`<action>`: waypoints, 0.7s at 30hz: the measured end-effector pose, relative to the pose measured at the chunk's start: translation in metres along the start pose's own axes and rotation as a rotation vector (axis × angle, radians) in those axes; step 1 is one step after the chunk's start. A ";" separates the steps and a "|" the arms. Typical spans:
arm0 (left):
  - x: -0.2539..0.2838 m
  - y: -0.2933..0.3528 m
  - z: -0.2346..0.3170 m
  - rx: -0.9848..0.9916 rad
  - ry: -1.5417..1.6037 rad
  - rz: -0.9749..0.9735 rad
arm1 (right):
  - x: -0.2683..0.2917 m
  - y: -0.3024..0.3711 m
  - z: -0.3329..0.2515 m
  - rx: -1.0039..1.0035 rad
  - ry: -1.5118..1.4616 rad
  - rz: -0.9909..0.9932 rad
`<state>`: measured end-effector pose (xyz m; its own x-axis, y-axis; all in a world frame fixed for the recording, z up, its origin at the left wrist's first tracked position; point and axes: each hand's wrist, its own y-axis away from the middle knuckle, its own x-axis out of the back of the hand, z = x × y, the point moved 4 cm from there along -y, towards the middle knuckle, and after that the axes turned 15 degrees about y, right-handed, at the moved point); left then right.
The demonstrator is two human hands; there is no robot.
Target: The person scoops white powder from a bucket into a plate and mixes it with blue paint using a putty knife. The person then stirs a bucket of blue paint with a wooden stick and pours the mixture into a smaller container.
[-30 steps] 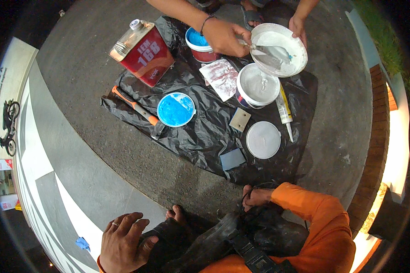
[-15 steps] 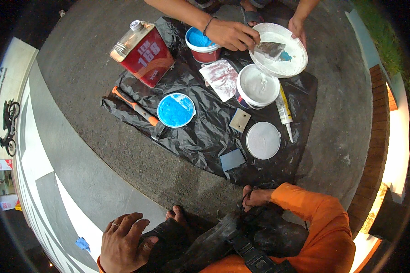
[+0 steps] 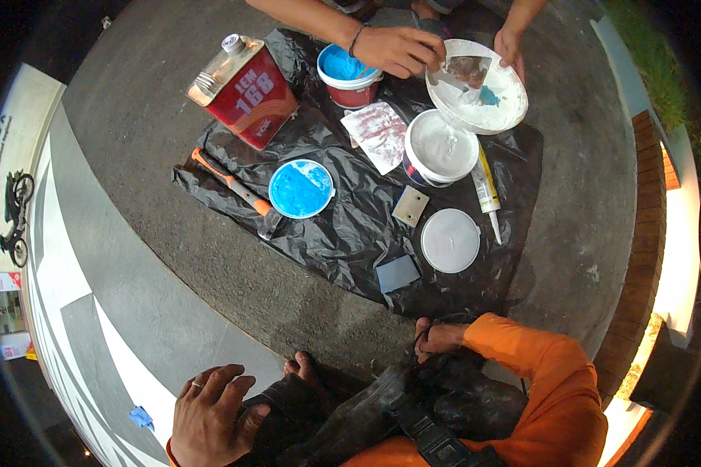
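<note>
My left hand (image 3: pixel 214 412) hovers over the dark-trousered leg at the lower left, fingers apart and loosely bent, holding nothing. My right arm, in an orange sleeve (image 3: pixel 533 350), bends in from the right. At its cuff my right hand (image 3: pixel 442 339) shows only in part, low beside a dark strap, its fingers hidden. Across from me, another person's hand (image 3: pixel 397 53) works a putty knife (image 3: pixel 469 71) in a shallow white bowl (image 3: pixel 506 117). The bowl holds white paste with a blue dab. That person's other hand (image 3: pixel 509 53) grips its rim.
A black plastic sheet (image 3: pixel 343 241) bears a white paste tub (image 3: pixel 444 148), a blue-filled bucket (image 3: pixel 350 74), a blue-smeared lid (image 3: pixel 300 189), a white lid (image 3: pixel 450 241), a hammer (image 3: pixel 230 180), a red can (image 3: pixel 253 97), a sealant cartridge (image 3: pixel 485 183), sandpaper (image 3: pixel 398 273) and a beige block (image 3: pixel 410 206).
The other person's hand has shifted slightly up and left, and the putty knife blade has turned within the bowl. My own hands look still.
</note>
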<state>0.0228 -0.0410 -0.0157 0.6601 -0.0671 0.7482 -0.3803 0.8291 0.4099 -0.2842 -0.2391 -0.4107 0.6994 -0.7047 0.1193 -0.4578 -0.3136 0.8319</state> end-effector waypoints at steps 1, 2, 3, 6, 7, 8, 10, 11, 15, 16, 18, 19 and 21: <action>0.000 0.000 0.000 0.001 0.000 0.002 | 0.001 0.001 -0.001 -0.030 -0.006 -0.001; 0.000 0.001 0.000 0.003 -0.001 0.005 | 0.002 0.002 -0.002 -0.060 -0.011 -0.002; 0.000 0.000 0.000 -0.003 0.000 0.003 | 0.003 0.005 -0.002 -0.093 -0.019 -0.001; 0.000 -0.001 0.000 -0.010 0.001 0.004 | -0.005 -0.004 0.007 -0.075 0.003 0.017; 0.000 0.000 0.000 -0.005 0.001 0.007 | -0.002 -0.003 0.002 -0.067 0.010 0.023; 0.000 0.000 0.000 0.000 0.000 0.011 | 0.001 0.002 -0.001 -0.062 0.014 0.033; 0.000 0.000 0.000 0.003 -0.004 0.009 | 0.005 0.008 -0.005 -0.053 0.005 0.033; 0.000 0.000 0.000 0.005 -0.006 0.008 | 0.003 0.006 -0.003 -0.044 -0.004 0.020; 0.000 0.000 0.000 0.012 -0.006 0.010 | 0.012 0.013 -0.012 -0.087 0.037 0.009; 0.000 0.000 0.000 0.014 -0.007 0.010 | 0.011 0.012 -0.011 -0.113 0.045 0.008; 0.000 0.000 0.001 0.016 -0.009 0.009 | 0.007 0.007 -0.006 -0.166 0.061 0.004; 0.000 -0.001 0.001 0.011 -0.008 0.006 | 0.000 0.001 0.002 -0.151 0.035 0.024; 0.000 -0.002 0.002 0.008 -0.010 0.003 | -0.006 -0.006 0.008 -0.115 -0.013 0.059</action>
<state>0.0224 -0.0433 -0.0151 0.6526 -0.0699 0.7545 -0.3877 0.8247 0.4118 -0.2897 -0.2381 -0.4211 0.6660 -0.7279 0.1633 -0.4315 -0.1973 0.8803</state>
